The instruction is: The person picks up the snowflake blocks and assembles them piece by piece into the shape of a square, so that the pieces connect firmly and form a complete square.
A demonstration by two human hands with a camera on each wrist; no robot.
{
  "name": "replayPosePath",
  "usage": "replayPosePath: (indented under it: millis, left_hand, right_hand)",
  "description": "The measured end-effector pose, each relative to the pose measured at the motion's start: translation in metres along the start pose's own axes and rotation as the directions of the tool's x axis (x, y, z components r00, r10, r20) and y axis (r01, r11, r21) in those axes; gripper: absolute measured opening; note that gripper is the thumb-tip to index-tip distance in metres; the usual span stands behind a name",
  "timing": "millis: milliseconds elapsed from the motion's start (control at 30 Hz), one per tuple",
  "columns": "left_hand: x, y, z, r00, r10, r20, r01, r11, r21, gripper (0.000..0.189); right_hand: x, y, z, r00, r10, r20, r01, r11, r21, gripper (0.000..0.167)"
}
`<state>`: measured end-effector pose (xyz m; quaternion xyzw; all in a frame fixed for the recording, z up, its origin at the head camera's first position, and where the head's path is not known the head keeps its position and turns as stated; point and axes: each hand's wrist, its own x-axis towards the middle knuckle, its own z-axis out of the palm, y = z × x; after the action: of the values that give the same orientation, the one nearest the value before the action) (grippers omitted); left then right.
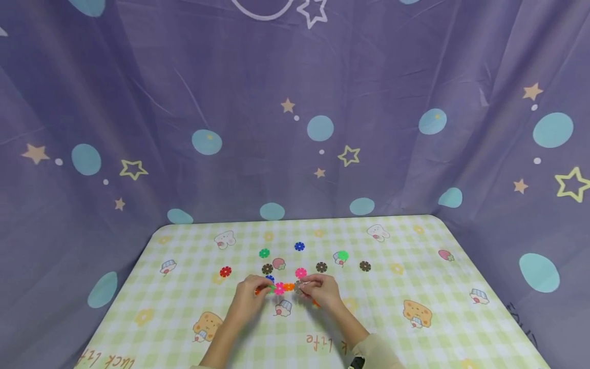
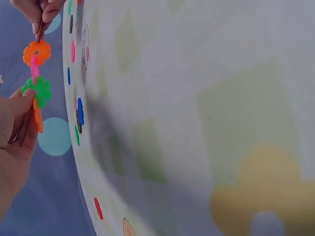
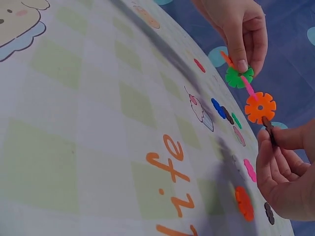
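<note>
We see the left hand [image 1: 249,298] and the right hand [image 1: 325,291] holding a chain of notched discs [image 1: 279,289] between them, at the lower middle of the head view.
The left thumb and fingers pinch the green disc [image 2: 43,92], with an end orange disc [image 2: 39,121] just beside them; next along we find the pink disc [image 3: 249,87], then the inner orange disc [image 3: 260,108]. The right thumb and fingers pinch the brown disc [image 3: 269,132], which touches the inner orange disc's edge; we cannot tell how deep it sits. On the checked tablecloth [image 1: 461,292] we spot a red disc [image 1: 225,271] left of the hands, a far blue disc [image 1: 299,246] above them, a loose pink disc [image 1: 301,272] near the right fingers, and a light green disc [image 1: 343,255] to the upper right.
</note>
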<state>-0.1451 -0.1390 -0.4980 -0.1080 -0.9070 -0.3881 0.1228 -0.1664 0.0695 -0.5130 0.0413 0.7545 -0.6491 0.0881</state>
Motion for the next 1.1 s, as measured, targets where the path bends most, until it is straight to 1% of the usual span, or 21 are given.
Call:
replayPosePath:
  millis: [167, 233, 333, 400, 533, 600, 667, 767, 867, 967, 1033, 1100]
  left_hand:
    - [0.0, -0.001, 0.004, 0.996, 0.084, -0.037, -0.083, 0.996, 0.022, 0.013]
    - [0.001, -0.001, 0.006, 0.99, 0.128, -0.06, -0.126, 0.991, 0.035, 0.014]
    - [0.004, 0.001, 0.008, 0.982, 0.171, -0.08, -0.168, 0.985, 0.04, 0.014]
    - [0.006, 0.004, 0.008, 0.981, 0.182, -0.072, -0.178, 0.983, 0.051, 0.014]
    - [0.007, 0.008, 0.007, 0.986, 0.162, -0.046, -0.158, 0.985, 0.07, 0.014]
    - [0.008, 0.009, 0.007, 0.988, 0.147, -0.042, -0.144, 0.987, 0.064, 0.014]
    - [0.008, 0.01, 0.006, 0.99, 0.137, -0.035, -0.135, 0.989, 0.057, 0.014]
    - [0.011, 0.01, 0.003, 0.99, 0.138, -0.016, -0.137, 0.988, 0.065, 0.015]
    - [0.013, 0.01, 0.0, 0.99, 0.14, 0.012, -0.141, 0.986, 0.092, 0.015]
    - [0.014, 0.011, -0.002, 0.986, 0.164, 0.032, -0.167, 0.98, 0.108, 0.015]
    - [0.014, 0.011, -0.002, 0.981, 0.191, 0.035, -0.194, 0.974, 0.113, 0.016]
    - [0.014, 0.011, -0.002, 0.976, 0.216, 0.037, -0.219, 0.968, 0.122, 0.019]
  right_hand:
    - [-0.002, 0.001, -0.001, 1.0, -0.009, -0.002, 0.009, 1.0, 0.009, 0.021]
    - [-0.001, 0.001, -0.002, 1.0, -0.003, 0.001, 0.003, 1.0, 0.026, 0.02]
    - [-0.001, 0.0, -0.002, 1.0, 0.014, 0.001, -0.014, 0.998, 0.053, 0.019]
    - [-0.001, 0.0, -0.003, 1.0, 0.019, -0.003, -0.019, 0.998, 0.059, 0.018]
    - [-0.002, 0.0, -0.004, 1.0, 0.026, -0.007, -0.025, 0.998, 0.058, 0.019]
    - [-0.003, 0.0, -0.005, 0.999, 0.041, 0.009, -0.042, 0.997, 0.063, 0.02]
    - [-0.004, 0.0, -0.008, 0.996, 0.074, 0.047, -0.078, 0.993, 0.084, 0.021]
    - [-0.005, 0.002, -0.012, 0.986, 0.101, 0.133, -0.114, 0.989, 0.09, 0.023]
    - [-0.006, 0.002, -0.016, 0.963, 0.111, 0.245, -0.133, 0.988, 0.078, 0.023]
    - [-0.008, 0.002, -0.02, 0.932, 0.123, 0.34, -0.155, 0.985, 0.07, 0.025]
    - [-0.008, 0.003, -0.022, 0.914, 0.133, 0.383, -0.177, 0.981, 0.08, 0.026]
    - [-0.008, 0.004, -0.023, 0.906, 0.141, 0.4, -0.19, 0.978, 0.087, 0.027]
